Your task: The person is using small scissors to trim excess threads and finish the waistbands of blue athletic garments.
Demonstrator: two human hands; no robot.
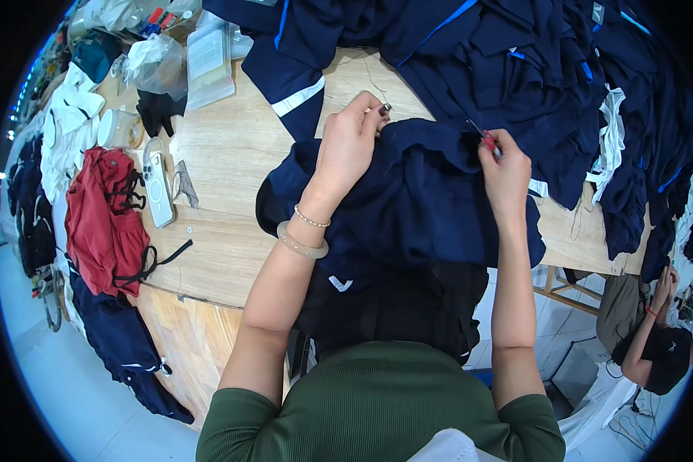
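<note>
A navy blue garment lies bunched over the table's near edge and my lap. My left hand is closed in a pinch at the garment's far edge; what the fingertips hold is too small to make out. At the right end of the same edge, my right hand grips small thread snips with a red handle. Their thin metal blade points away and to the left, over the dark cloth.
A big heap of navy garments with blue stripes covers the far right of the wooden table. On the left are red shorts, a white phone, a clear cup and plastic bags. Another person works at the right.
</note>
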